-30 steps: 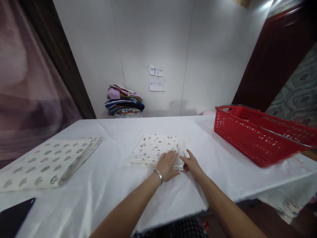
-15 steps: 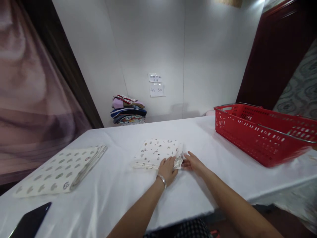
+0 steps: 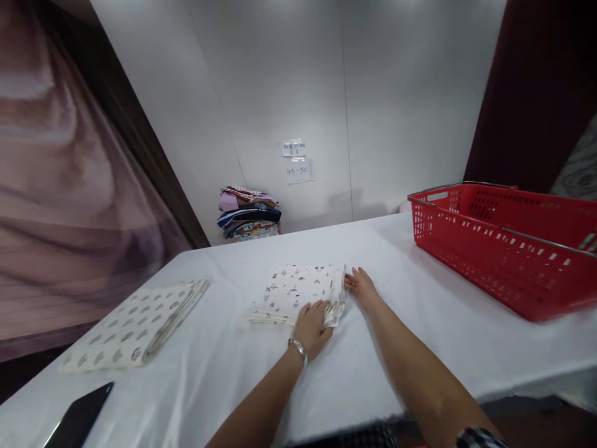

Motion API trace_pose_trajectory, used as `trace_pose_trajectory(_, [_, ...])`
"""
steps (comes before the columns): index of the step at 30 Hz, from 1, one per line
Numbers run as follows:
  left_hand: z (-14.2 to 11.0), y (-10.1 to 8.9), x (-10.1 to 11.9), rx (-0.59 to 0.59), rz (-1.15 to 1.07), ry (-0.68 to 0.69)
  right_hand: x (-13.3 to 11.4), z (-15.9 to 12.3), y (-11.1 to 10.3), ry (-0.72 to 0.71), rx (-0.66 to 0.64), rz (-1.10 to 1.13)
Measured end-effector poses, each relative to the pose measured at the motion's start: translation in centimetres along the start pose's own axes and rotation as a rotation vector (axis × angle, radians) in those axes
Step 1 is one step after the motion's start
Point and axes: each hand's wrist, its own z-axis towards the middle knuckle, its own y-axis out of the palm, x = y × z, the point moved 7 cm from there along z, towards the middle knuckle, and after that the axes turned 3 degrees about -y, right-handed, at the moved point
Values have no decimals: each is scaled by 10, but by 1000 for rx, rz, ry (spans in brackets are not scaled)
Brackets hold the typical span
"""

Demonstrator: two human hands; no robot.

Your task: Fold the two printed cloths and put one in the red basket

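The folded cloth (image 3: 291,291) lies on the desk (image 3: 387,252) in front of you; your left hand (image 3: 312,328) rests loose on its near edge; your right hand (image 3: 362,289) is at its right side, but I can't tell if it pinches; it looks light, soft and floppy, so hold its folds.

White-covered table (image 3: 228,367): folded print cloth (image 3: 298,287) mid-table; folded grey-motif cloth (image 3: 125,330), black device (image 3: 80,417) left; red basket (image 3: 485,264) right.

white cloth (image 3: 298,289), scattered grey-brown motifs; red basket (image 3: 480,255)
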Motion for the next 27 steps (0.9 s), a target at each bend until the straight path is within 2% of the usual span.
trace_pose_trajectory(3, [0,0,0,0,-4,8,1,2,1,-38,-36,-11])
trace_pose_trajectory(9, [0,-4,3,41,-35,-11,5,13,-2,-158,18,-239])
trace_pose_trajectory(17, [-2,-10,7,56,-50,-30,10,18,-2,-219,18,-398])
trace_pose_trajectory(27, [-3,-18,-3,192,-192,-31,0,28,0,-144,77,-723])
